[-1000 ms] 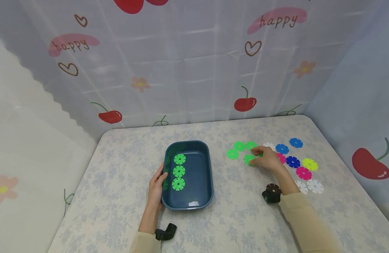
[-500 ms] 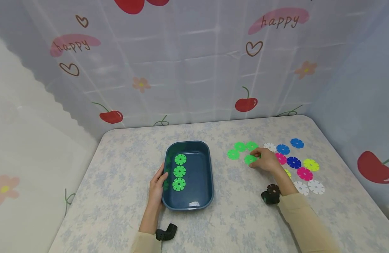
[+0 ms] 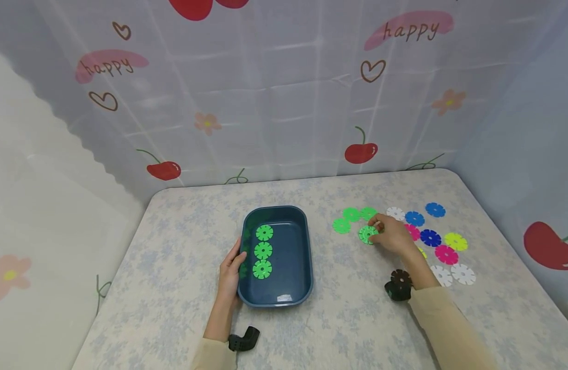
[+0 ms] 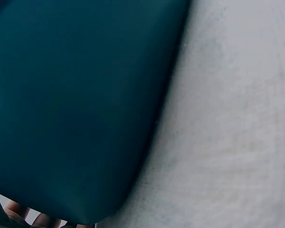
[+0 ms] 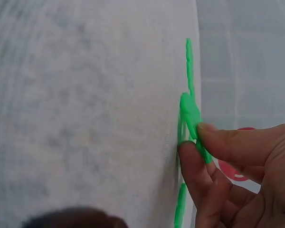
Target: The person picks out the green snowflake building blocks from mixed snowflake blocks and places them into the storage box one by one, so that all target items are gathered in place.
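My left hand (image 3: 229, 272) holds the left side of a dark blue plastic basin (image 3: 288, 262), thumb over the rim. Several green notched discs stand in a column inside it, the middle green disc (image 3: 263, 251) among them. To the right, my right hand (image 3: 395, 237) pinches a green snowflake disc (image 3: 366, 235) between thumb and fingers; in the right wrist view that disc (image 5: 191, 111) is tilted and lifted at the fingertips. Beyond it lie more loose green discs, one of them (image 3: 341, 225) nearest the basin. The left wrist view is mostly filled by the basin's wall (image 4: 76, 104).
Right of my right hand lie blue, pink, yellow and white discs, such as a dark blue disc (image 3: 430, 237) and a white disc (image 3: 463, 274). A brown disc (image 3: 401, 278) shows beside the black wrist camera (image 3: 398, 292). A printed curtain (image 3: 284, 103) hangs behind the table.
My right hand has closed its fingertips on a green disc and tilted it slightly up from the table. The left hand and basin have stayed in place.
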A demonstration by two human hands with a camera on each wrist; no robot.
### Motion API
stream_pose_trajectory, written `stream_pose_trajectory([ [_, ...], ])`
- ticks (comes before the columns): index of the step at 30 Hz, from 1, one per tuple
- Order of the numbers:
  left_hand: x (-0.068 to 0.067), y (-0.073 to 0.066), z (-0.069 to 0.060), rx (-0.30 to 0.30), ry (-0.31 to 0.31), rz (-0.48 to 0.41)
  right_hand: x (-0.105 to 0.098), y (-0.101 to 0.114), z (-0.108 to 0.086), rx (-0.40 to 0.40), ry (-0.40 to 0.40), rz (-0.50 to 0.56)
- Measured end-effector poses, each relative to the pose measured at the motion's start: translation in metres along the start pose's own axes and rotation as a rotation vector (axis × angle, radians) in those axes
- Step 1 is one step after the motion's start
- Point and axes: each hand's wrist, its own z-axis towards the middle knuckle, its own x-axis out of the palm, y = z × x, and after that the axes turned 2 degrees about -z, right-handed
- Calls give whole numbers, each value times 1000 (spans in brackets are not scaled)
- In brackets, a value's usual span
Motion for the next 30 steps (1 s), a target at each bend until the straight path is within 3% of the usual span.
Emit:
stream_pose_trajectory([
  [7,-2,1,0,2,10,14,-6,1,-12,-8,19,252],
  [15,-2,1,1,-1,2,8,-11,13,-23,-24,-28,370],
  [23,-2,0,1,-5,7,4,-11,46,-41,-100,-55,460],
  [30,-1,-1,0,-4,3,-1,3,82,-52,-181,-33,529],
])
